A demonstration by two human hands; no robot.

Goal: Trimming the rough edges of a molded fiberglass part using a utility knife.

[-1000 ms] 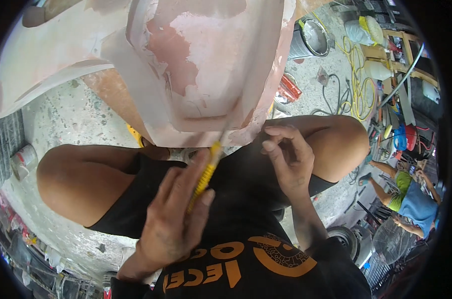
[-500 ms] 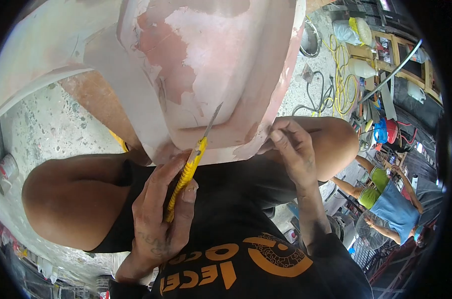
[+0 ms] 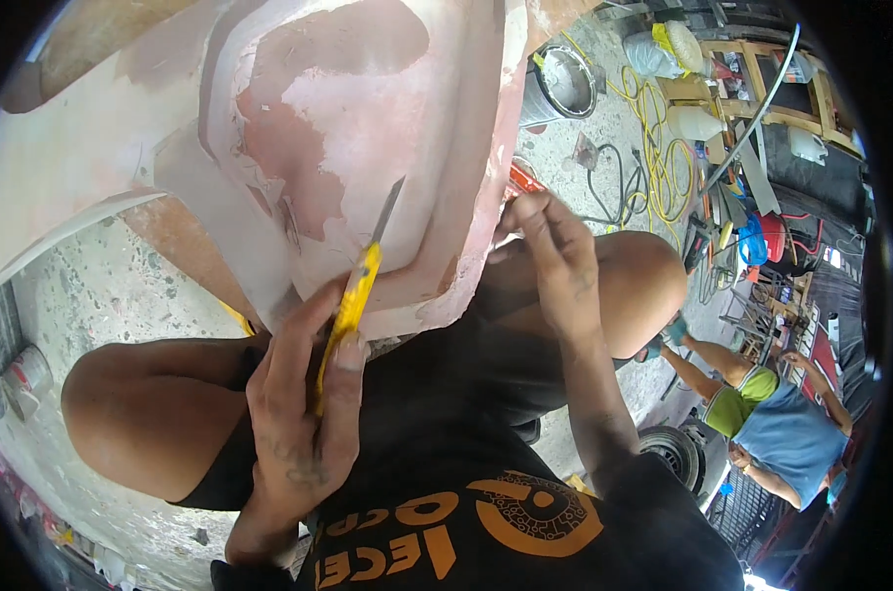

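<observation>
Left hand (image 3: 299, 419) grips yellow knife (image 3: 353, 294); blade's long axis points about 1 o'clock, tip over pinkish panel (image 3: 378, 123), contact unclear. Panel lies at 12 to 1 o'clock from left hand, 10 to 11 from right hand (image 3: 567, 271). Right is nearer panel's 3 o'clock edge, fingers loosely curled just beside it; can't tell if touching or pinching anything. Shirt (image 3: 442, 463) carries orange lettering, wording not transcribed.

Beside the pink-and-white moulded panel (image 3: 387, 118), which is running off the top edge, the bare right hand (image 3: 563, 261) is partly hiding a shiny red object (image 3: 525, 176).
</observation>
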